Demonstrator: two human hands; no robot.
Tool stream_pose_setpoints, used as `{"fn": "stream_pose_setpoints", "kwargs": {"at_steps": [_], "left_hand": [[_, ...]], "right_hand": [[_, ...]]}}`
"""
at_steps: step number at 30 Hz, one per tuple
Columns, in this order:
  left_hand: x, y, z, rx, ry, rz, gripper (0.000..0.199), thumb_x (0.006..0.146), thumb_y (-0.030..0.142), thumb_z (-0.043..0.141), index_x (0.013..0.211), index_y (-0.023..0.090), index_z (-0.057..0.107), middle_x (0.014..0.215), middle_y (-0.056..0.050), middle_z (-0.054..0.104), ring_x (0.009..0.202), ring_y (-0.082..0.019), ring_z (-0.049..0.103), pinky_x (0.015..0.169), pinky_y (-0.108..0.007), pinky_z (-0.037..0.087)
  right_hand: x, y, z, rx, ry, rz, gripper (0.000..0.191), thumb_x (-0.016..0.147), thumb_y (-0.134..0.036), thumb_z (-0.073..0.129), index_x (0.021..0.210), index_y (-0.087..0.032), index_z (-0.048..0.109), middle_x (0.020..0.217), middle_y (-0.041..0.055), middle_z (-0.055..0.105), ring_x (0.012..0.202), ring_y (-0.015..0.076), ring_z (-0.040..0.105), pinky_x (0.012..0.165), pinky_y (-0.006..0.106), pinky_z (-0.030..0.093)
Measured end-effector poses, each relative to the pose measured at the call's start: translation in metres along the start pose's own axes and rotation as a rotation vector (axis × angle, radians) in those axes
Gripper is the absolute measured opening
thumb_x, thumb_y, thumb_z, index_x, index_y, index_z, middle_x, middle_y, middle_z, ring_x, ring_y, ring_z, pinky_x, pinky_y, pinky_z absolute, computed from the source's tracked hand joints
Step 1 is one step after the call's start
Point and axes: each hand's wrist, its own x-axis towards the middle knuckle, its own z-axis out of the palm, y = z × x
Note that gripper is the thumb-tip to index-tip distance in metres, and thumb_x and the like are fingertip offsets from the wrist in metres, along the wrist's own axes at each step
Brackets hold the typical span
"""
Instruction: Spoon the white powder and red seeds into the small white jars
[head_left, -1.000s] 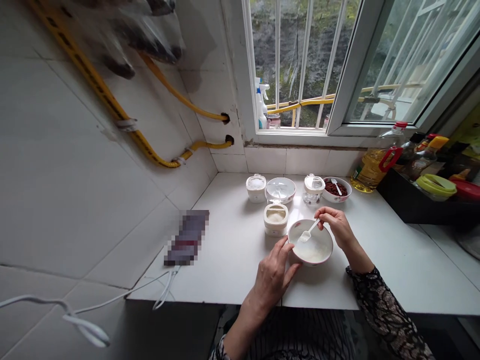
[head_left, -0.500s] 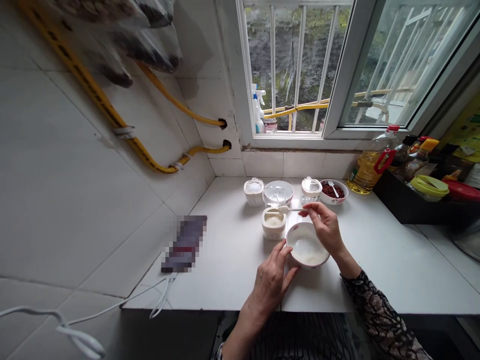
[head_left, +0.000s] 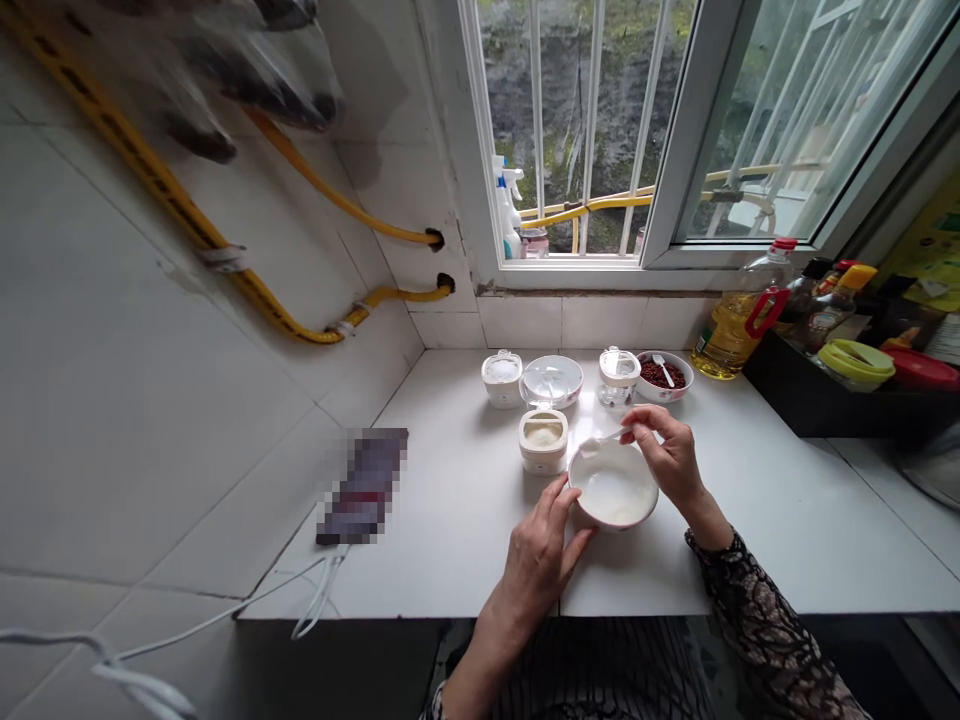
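Observation:
A white bowl [head_left: 616, 492] stands on the counter, with pale contents at its bottom. My left hand [head_left: 541, 545] grips its left side, fingers at the rim and thumb low against the wall. My right hand [head_left: 666, 452] pinches the handle of a small white spoon [head_left: 594, 446], whose head is over the bowl's back left rim. What the spoon carries is too small to tell. Just left of the bowl sits a cream-coloured seasoning jar [head_left: 543, 456], its lid up, with a pale granular substance inside.
Behind stand a second jar [head_left: 502, 380] with white contents, a clear-looking bowl [head_left: 553, 378], a third jar [head_left: 619, 374] and a bowl of dark red bits [head_left: 664, 378]. An oil bottle [head_left: 739, 315] and black condiment box [head_left: 806, 385] are right. A blurred dark object [head_left: 364, 488] lies left.
My right hand has moved the spoon rightward from above the open jar to over the bowl. My left hand keeps its hold on the bowl. The whole view has shifted slightly.

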Motion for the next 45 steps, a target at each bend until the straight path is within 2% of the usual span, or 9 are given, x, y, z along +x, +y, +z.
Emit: {"fn": "stream_pose_setpoints", "kwargs": {"at_steps": [6,10,12,16,19,26,35,42,45], "left_hand": [[0.0,0.0,0.0,0.033,0.001,0.01,0.034,0.095,0.024,0.056,0.127,0.02,0.046,0.13,-0.018,0.063,0.111,-0.027,0.07,0.082,-0.035,0.063],[0.0,0.0,-0.001,0.037,0.006,0.017,0.033,0.096,0.025,0.055,0.127,0.019,0.046,0.129,-0.018,0.063,0.108,-0.026,0.071,0.081,-0.035,0.063],[0.0,0.0,-0.001,0.04,0.008,0.02,0.032,0.097,0.026,0.054,0.127,0.019,0.046,0.128,-0.018,0.063,0.106,-0.026,0.072,0.08,-0.034,0.063],[0.001,0.001,-0.001,0.026,0.006,0.016,0.031,0.098,0.028,0.052,0.127,0.019,0.046,0.128,-0.018,0.063,0.105,-0.027,0.072,0.077,-0.033,0.064],[0.001,0.001,0.0,0.02,0.01,0.013,0.032,0.098,0.028,0.052,0.128,0.019,0.045,0.128,-0.018,0.062,0.105,-0.027,0.072,0.077,-0.034,0.064],[0.0,0.0,0.0,0.024,0.003,0.012,0.034,0.096,0.024,0.054,0.129,0.019,0.045,0.129,-0.018,0.062,0.108,-0.026,0.071,0.078,-0.034,0.063],[0.0,-0.001,0.0,0.023,-0.002,0.002,0.035,0.095,0.023,0.056,0.128,0.02,0.044,0.13,-0.017,0.062,0.102,-0.025,0.073,0.077,-0.034,0.063],[0.0,0.0,0.001,0.022,0.002,0.006,0.035,0.095,0.023,0.055,0.127,0.02,0.044,0.129,-0.017,0.062,0.1,-0.025,0.073,0.076,-0.034,0.064],[0.0,0.0,0.001,0.02,0.002,0.002,0.035,0.094,0.023,0.056,0.127,0.02,0.045,0.13,-0.017,0.062,0.1,-0.025,0.073,0.077,-0.034,0.064]], "right_hand": [[0.0,0.01,-0.002,-0.184,-0.277,-0.151,0.018,0.077,-0.011,0.05,0.071,-0.023,0.063,0.06,-0.0016,0.065,0.061,0.018,0.056,0.097,0.045,0.042],[-0.004,0.006,0.007,-0.109,-0.41,-0.138,0.021,0.077,-0.009,0.047,0.069,-0.023,0.061,0.057,-0.0042,0.064,0.055,0.0151,0.053,0.102,0.046,0.039],[-0.004,0.004,0.008,-0.038,-0.393,-0.049,0.021,0.076,-0.011,0.046,0.068,-0.023,0.061,0.056,-0.0031,0.064,0.059,0.0167,0.057,0.095,0.042,0.043],[0.0,0.002,0.003,0.176,-0.275,0.27,0.014,0.071,-0.021,0.049,0.066,-0.022,0.063,0.054,-0.0007,0.062,0.056,0.0177,0.058,0.065,0.031,0.047],[0.004,0.003,-0.001,0.281,-0.222,0.393,0.014,0.069,-0.028,0.051,0.066,-0.021,0.062,0.051,-0.0011,0.061,0.051,0.0162,0.056,0.059,0.029,0.045],[0.007,0.004,-0.001,0.357,-0.141,0.489,0.014,0.062,-0.03,0.055,0.061,-0.02,0.064,0.046,-0.0012,0.061,0.048,0.0142,0.054,0.057,0.027,0.045],[0.006,0.007,0.0,0.395,-0.134,0.516,0.012,0.062,-0.028,0.055,0.061,-0.019,0.064,0.046,-0.0018,0.06,0.047,0.014,0.054,0.055,0.027,0.045],[0.011,0.007,0.001,0.465,-0.101,0.552,0.012,0.062,-0.028,0.059,0.063,-0.018,0.065,0.049,-0.0002,0.062,0.05,0.0147,0.056,0.06,0.029,0.049],[0.014,0.004,0.008,0.471,-0.053,0.499,0.013,0.066,-0.031,0.061,0.069,-0.018,0.065,0.055,0.0004,0.065,0.055,0.0158,0.06,0.065,0.031,0.051]]}}
